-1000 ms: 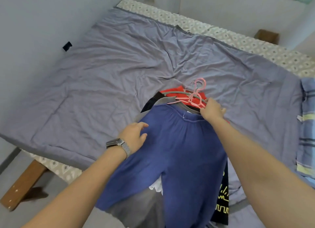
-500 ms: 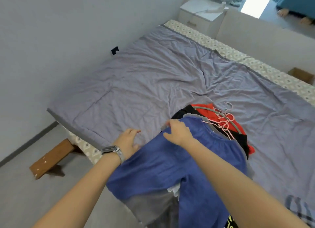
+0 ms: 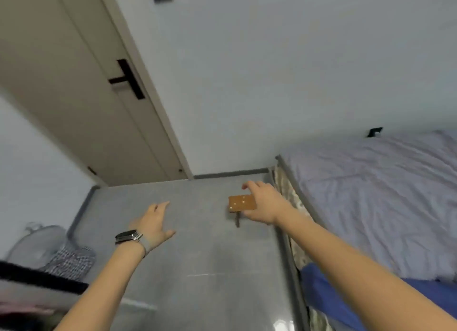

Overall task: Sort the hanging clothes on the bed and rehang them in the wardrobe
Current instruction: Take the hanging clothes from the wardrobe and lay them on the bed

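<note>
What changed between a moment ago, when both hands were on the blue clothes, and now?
The view swung left, off the bed toward the door. Both the left hand and right hand let go of the blue garment and now hang open over the grey floor. The garment still lies on the grey-sheeted bed.

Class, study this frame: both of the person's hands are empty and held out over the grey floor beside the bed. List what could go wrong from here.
1. The blue garment hangs over the bed edge; untended, it may slide onto the grey tiled floor.
2. The brown wooden bed foot juts into the floor, a possible trip point.
3. The left hand and right hand hold nothing, and the frame is blurred, so a stumble seems possible.
</note>
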Available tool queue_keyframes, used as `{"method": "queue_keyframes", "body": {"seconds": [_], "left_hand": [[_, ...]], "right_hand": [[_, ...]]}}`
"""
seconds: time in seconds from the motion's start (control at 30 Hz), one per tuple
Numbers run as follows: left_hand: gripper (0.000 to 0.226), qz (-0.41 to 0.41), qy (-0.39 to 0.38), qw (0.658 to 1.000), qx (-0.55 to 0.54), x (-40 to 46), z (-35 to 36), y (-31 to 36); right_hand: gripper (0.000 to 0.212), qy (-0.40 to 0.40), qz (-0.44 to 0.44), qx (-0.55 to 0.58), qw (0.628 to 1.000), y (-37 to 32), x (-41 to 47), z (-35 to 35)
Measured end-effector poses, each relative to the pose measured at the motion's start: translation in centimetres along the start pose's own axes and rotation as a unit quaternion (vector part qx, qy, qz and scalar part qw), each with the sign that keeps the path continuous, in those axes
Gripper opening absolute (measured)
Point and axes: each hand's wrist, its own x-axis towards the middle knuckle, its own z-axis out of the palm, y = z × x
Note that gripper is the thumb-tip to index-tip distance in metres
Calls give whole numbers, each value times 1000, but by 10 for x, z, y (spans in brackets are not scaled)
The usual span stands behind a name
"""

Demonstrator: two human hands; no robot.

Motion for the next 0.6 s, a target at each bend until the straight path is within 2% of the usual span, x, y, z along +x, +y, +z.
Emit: {"method": "queue_keyframes", "body": {"seconds": [0.13,0.27,0.4,0.6], "left_hand": [[80,-137,42,987,-73,-86,-32,-143],[72,-256,80,953,-143,-192,-25,-222],[75,-400,122,883,-212,-299,-1,-257],[67,-563,197,773,-218,-423,22,-281]], "right_hand": [[71,-72,-168,-46,982,-171,50,37],[60,-156,-323,-73,930,-306,52,89],[55,-223,-431,-62,872,-407,26,128],[60,-284,-546,-50,787,-529,-17,175]]}}
